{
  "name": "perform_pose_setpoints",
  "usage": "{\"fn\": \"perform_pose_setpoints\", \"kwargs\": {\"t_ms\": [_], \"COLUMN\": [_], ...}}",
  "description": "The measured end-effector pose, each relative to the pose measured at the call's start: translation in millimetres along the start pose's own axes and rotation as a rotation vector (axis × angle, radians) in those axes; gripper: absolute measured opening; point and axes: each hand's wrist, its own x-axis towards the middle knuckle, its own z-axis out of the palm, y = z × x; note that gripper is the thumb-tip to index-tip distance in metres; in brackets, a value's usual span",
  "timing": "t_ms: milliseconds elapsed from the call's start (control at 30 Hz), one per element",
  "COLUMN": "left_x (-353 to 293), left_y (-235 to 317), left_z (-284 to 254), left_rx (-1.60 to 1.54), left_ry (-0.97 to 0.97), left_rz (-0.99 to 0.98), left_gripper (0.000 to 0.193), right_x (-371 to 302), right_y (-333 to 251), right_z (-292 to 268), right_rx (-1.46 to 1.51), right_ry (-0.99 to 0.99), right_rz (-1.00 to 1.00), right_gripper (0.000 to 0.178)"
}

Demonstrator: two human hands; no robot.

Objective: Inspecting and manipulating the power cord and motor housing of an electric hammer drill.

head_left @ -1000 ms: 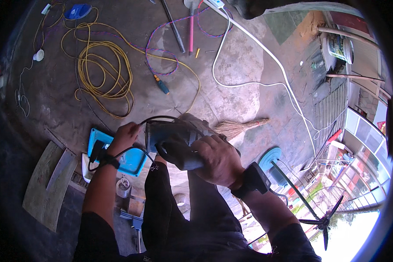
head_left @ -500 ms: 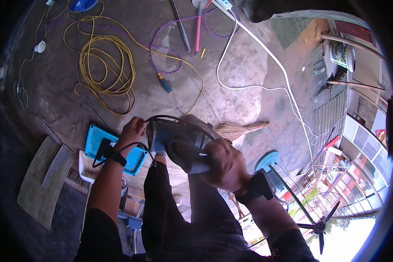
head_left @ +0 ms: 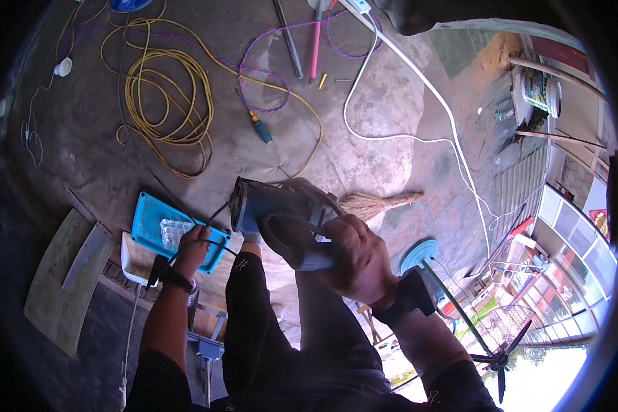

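The right grip is clenched round a grey power tool, raised above the person's legs. The left grip pinches a black cord, and that hand partly blocks the blue tray with its clear plastic container. Beyond, on the floor, lie a straw broom, a screwdriver and a coiled yellow cable. Printing on the tub at far right is too small to read; a white emblem marks one trouser leg.
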Motion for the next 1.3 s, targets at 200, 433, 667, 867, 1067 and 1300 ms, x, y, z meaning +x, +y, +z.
{"fn": "perform_pose_setpoints", "kwargs": {"t_ms": [200, 433, 667, 867, 1067, 1300], "left_x": [49, -59, -146, -196, -212, -222], "left_y": [10, 71, 117, 169, 212, 272], "left_z": [47, 100, 104, 69, 23, -15], "left_rx": [0.466, 0.568, 0.656, 0.625, 0.754, 0.93], "left_ry": [-0.064, -0.267, -0.26, -0.07, -0.137, -0.229], "left_rz": [0.545, 0.644, 0.639, 0.789, 0.951, 0.998], "left_gripper": [0.023, 0.022, 0.024, 0.022, 0.032, 0.014], "right_x": [8, 10, 22, 29, 30, 32], "right_y": [-14, -22, -41, -56, -57, -77], "right_z": [-1, 3, 17, 31, 50, 38], "right_rx": [0.012, -0.026, -0.055, -0.055, -0.032, 0.032], "right_ry": [-0.103, -0.004, 0.013, -0.026, -0.086, -0.225], "right_rz": [0.04, 0.104, 0.109, 0.105, -0.041, 0.024], "right_gripper": [0.072, 0.071, 0.061, 0.057, 0.056, 0.068]}}
